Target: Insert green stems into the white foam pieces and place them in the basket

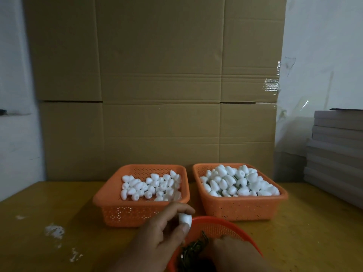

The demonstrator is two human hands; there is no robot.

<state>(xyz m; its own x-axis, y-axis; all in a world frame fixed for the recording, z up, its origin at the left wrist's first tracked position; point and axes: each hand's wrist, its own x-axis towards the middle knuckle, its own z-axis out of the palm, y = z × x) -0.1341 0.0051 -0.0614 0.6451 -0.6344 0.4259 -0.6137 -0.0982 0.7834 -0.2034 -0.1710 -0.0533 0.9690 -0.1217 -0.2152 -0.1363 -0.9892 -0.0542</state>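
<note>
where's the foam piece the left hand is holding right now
The foam piece is pinched in the left hand, low centre of the head view, above the round basket's rim, before the left rectangular basket.

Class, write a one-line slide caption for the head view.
Left hand holds a foam piece; right hand reaches into the round basket.

left hand (165, 230): fingers curled, pinching | right hand (233, 250): knuckles up, fingers hidden

Legible text: none. Cardboard sheets (157, 85): no print, labels or nos. visible. Orange baskets (243, 209): no brand marks. Stacked boards (335, 154): blank.
</note>
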